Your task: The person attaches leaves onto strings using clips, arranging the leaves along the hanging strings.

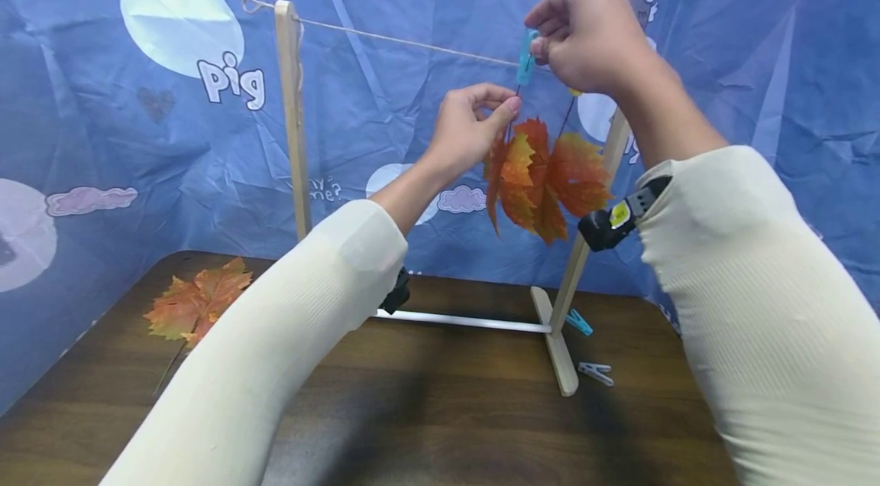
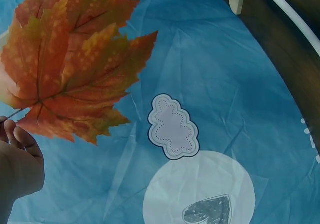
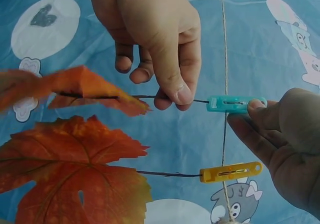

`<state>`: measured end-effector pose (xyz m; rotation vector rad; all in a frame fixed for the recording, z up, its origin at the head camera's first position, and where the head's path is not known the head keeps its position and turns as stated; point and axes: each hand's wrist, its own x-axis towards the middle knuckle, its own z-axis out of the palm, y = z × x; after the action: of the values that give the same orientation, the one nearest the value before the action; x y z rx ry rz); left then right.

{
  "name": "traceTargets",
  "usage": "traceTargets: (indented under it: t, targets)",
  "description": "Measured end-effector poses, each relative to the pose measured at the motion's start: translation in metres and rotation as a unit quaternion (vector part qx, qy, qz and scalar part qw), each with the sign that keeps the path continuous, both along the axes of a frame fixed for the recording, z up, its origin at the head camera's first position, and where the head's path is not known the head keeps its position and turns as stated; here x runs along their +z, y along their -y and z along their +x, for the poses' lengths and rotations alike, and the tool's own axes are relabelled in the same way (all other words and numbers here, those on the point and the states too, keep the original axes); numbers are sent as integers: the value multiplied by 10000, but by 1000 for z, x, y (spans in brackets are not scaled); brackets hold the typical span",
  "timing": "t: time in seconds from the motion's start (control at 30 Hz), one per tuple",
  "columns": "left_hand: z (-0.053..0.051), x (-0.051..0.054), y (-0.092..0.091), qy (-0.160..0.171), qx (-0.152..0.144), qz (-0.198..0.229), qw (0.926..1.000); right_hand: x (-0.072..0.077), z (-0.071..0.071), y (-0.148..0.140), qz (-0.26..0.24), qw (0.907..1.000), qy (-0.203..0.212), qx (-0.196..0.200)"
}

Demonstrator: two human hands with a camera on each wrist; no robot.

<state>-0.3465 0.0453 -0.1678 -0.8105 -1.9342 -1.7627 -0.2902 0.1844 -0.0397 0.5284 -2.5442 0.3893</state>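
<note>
My left hand (image 1: 470,127) pinches the dark stem of an orange maple leaf (image 2: 75,69) between thumb and forefinger, just below a teal clothespin (image 3: 235,103). The upper end of that stem meets the clothespin's lower tip. My right hand (image 1: 594,35) holds the clothespin's upper end between thumb and fingers; the clothespin lies across the string (image 1: 406,41). Beside it, a second orange leaf (image 3: 75,159) hangs by its stem from a yellow clothespin (image 3: 230,172) on the same string. In the head view the two leaves partly overlap.
A wooden post (image 1: 292,119) carries the string at the left; the right post (image 1: 571,280) stands on a foot. A white bar (image 1: 467,321) joins the posts low down. More leaves (image 1: 199,299) lie at the table's left. A blue clothespin (image 1: 579,322) and a pale one (image 1: 596,373) lie at right.
</note>
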Motion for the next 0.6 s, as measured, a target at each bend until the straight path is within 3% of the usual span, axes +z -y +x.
traceTargets:
  t: [0.6]
  targets:
    - [0, 0, 0, -53, 25, 334, 9994, -4, -3, 4, -200, 9997, 38, -136]
